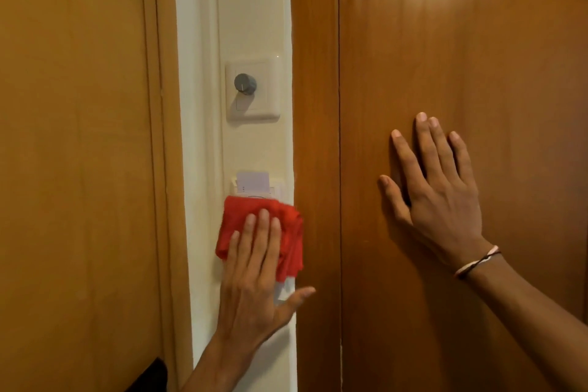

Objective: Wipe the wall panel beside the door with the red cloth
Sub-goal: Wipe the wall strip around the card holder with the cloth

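A narrow cream wall panel (251,9) runs top to bottom between two brown wooden surfaces. My left hand (254,280) presses the bunched red cloth (286,226) flat against the panel, fingers spread over it, just below a key-card holder (254,184) with a white card in it. The cloth covers the holder's lower part. My right hand (436,181) lies flat on the brown wooden door (477,41) to the right, fingers apart, holding nothing. A thin bracelet circles that wrist.
A white switch plate with a grey round knob (245,83) sits on the panel above the card holder. A brown wooden frame (315,73) borders the panel's right edge. Another wooden surface (73,137) fills the left side.
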Action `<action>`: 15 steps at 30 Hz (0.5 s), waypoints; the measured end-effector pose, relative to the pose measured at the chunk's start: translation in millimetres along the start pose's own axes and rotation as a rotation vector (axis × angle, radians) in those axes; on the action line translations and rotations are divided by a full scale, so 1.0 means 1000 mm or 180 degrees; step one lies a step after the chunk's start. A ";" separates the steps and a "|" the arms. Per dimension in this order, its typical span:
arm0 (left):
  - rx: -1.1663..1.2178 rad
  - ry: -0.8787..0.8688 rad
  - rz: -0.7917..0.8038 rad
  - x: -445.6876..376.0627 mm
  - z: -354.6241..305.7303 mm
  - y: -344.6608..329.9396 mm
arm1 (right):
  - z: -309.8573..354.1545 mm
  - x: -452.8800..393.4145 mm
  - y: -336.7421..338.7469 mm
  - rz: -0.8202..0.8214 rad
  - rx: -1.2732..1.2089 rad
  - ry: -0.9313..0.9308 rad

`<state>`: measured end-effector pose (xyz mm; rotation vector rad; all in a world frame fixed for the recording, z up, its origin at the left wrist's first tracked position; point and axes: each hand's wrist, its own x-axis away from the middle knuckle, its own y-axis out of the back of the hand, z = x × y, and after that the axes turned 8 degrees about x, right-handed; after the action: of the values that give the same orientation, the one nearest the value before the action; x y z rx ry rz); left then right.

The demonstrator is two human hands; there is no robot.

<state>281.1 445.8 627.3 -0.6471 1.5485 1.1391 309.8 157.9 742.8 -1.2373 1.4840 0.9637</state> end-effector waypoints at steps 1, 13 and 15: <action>-0.0053 -0.0110 -0.0006 0.000 0.003 0.000 | -0.001 0.001 0.000 -0.0009 0.0007 0.0008; 0.0057 0.0421 -0.0072 -0.029 -0.001 0.009 | 0.000 0.000 -0.004 -0.0045 0.0019 0.0015; 0.0018 0.0279 0.0089 -0.014 -0.008 0.006 | -0.001 0.001 -0.005 -0.0026 0.0033 0.0015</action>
<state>276.5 439.2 642.6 -0.6812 1.6390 1.1400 314.0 156.0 741.9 -1.2381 1.4848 0.9473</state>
